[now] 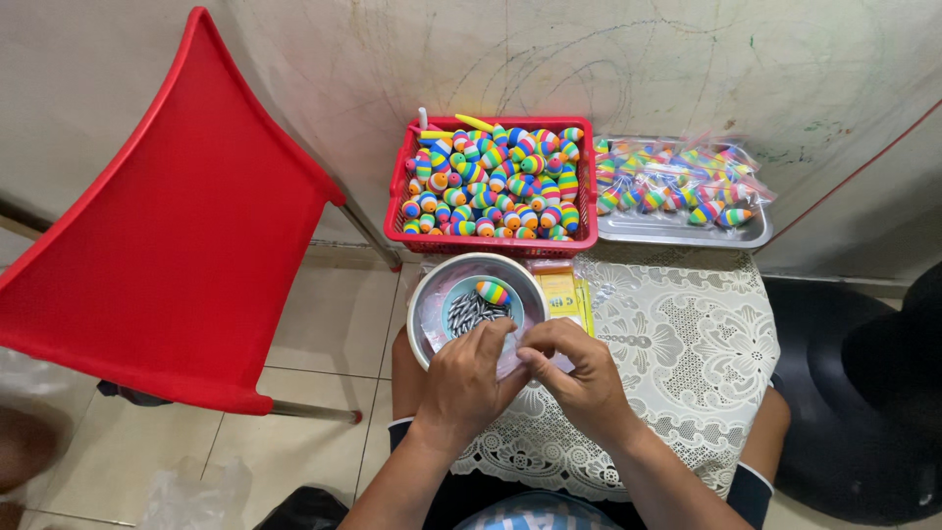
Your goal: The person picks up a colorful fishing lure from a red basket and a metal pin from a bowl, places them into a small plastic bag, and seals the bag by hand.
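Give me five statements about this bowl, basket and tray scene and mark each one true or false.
1. The red basket is full of rainbow-striped floats. True.
2. One striped float lies in the bowl beside small grey metal pieces. True.
3. The metal tray holds loose grey pieces. False: it holds striped floats packed in clear bags.
4. The left hand and right hand are far apart. False: they meet at the bowl's near rim.
5. The red chair stands to the right of the basket. False: it is on the left.
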